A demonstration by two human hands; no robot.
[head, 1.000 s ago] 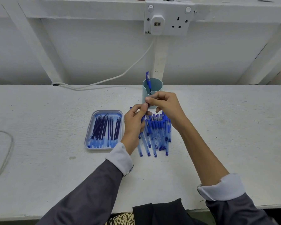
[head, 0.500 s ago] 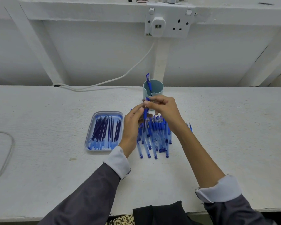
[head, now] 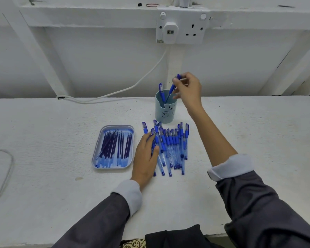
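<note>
Slanting blue capped pen [head: 171, 89] in pale cup [head: 161, 113]

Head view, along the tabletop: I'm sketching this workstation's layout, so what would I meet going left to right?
Loose cable → tray of refills → pile of pens → right sleeve cuff.

Both arms wear dark grey sleeves [head: 100, 221] with pale, turned-back cuffs [head: 230, 166].

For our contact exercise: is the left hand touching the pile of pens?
Touching. The head view shows the left hand resting fingers and thumb on the pile of pens.
</note>
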